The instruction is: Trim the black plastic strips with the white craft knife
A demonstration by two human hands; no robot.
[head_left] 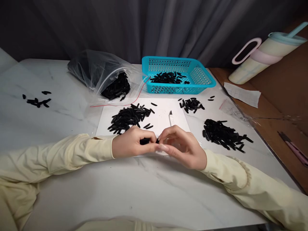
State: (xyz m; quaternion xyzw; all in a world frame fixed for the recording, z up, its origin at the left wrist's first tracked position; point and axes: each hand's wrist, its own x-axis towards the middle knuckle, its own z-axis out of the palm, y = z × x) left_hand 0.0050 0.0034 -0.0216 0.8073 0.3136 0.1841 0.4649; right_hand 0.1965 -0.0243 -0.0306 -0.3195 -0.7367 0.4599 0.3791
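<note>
Hands meet at the near edge of the white sheet [166,120] on the counter [144,189]: left hand [131,142] pinches a small black piece [145,141], grip closed around it, and right hand [184,147] nips its other end with fingertips [163,147] curled tight. Behind them, a pile of black pieces [130,117]; a blade [171,118] beside it; turquoise basket [201,75] further back.
</note>
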